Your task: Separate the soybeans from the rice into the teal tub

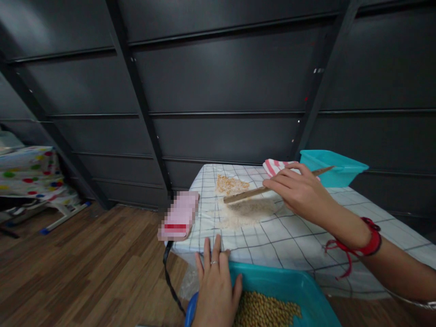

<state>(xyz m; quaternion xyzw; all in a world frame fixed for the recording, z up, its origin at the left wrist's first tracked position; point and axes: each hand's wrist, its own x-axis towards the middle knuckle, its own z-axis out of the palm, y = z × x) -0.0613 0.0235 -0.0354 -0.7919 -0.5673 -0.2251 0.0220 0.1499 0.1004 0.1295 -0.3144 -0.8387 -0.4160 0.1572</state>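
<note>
My right hand is closed around a flat wooden stick, holding it slantwise over the checked tablecloth. Just below the stick lies a spread of pale, rice-like grains. Behind it is a small patch of yellow-orange kernels. My left hand has its fingers stretched out at the left end of a teal tray; whether it presses on the rim is hard to tell. Greenish-brown beans or seeds lie in that tray, partly hidden by my left hand.
A red-and-white striped cloth and a second teal tray stand at the back of the table. A blurred pink object sits at the left edge, with a black cord below. A dark panelled wall rises behind.
</note>
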